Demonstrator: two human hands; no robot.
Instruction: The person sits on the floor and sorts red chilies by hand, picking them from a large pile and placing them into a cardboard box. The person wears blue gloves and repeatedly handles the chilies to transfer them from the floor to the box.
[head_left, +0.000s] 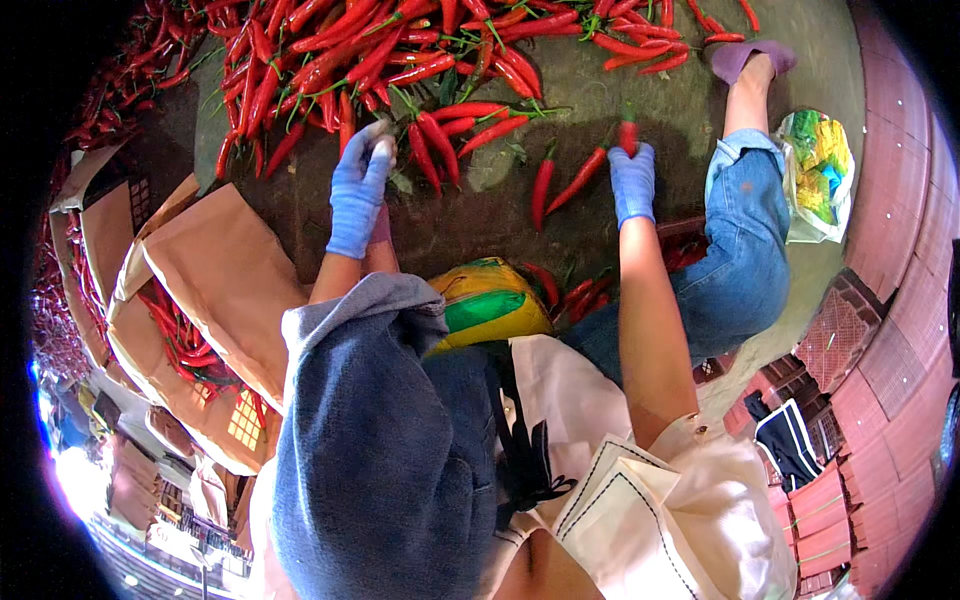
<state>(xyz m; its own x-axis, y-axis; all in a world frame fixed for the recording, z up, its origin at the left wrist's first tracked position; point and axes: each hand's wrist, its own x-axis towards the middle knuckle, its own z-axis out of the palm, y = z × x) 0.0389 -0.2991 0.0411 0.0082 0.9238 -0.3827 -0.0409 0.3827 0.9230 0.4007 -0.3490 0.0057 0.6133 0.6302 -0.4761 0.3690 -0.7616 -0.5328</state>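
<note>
My right hand (634, 180), in a blue knitted glove, grips a red chilli pepper (628, 136) with its green stem pointing away from me. Just left of it, two loose red chillies (544, 184) (581, 178) lie on the dark ground sheet (480, 225). My left hand (356, 191), gloved the same way, is at the near edge of a large heap of red chillies (360, 52). Its thumb and fingers are drawn together with pale fingertips showing; whether anything is pinched between them cannot be made out. Several chillies (442, 142) lie right beside its fingertips.
At left stand open cardboard boxes (225, 240), one with red chillies (187, 349) inside. A yellow and green sack (487, 307) is between my legs, with more chillies (589, 296) beside it. A colourful printed bag (816, 176) and pink crates (836, 330) are at right.
</note>
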